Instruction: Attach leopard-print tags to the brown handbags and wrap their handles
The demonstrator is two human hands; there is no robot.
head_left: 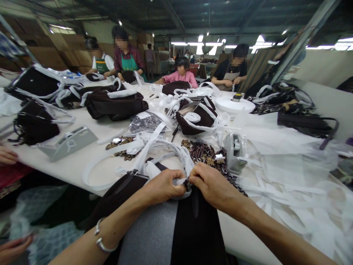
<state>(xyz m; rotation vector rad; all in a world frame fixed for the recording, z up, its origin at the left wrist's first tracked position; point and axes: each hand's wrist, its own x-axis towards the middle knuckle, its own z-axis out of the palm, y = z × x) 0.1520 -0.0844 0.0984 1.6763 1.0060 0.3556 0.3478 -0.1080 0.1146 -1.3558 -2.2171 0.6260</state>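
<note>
A dark brown and grey handbag (151, 228) lies at the near table edge, right in front of me. Its handle is wrapped in a white strip (189, 160) and arches away over the bag's top. My left hand (165, 186) pinches the white wrapping at the handle's lower end. Close beside it, almost touching, my right hand (206, 182) is closed with thumb and forefinger at the same handle end. Small dark hardware shows between the hands; its details are hidden by my fingers. A zipper pull (134, 172) shows at the bag's left top.
Tape dispensers (70, 143) (234, 152) stand left and right. Beaded chains (204, 152), wrapped bags (197, 116) and a white strip roll (234, 104) cover the table (74, 165). Loose white strips (298, 206) lie right. Several co-workers work opposite; another person's hands (7, 155) appear left.
</note>
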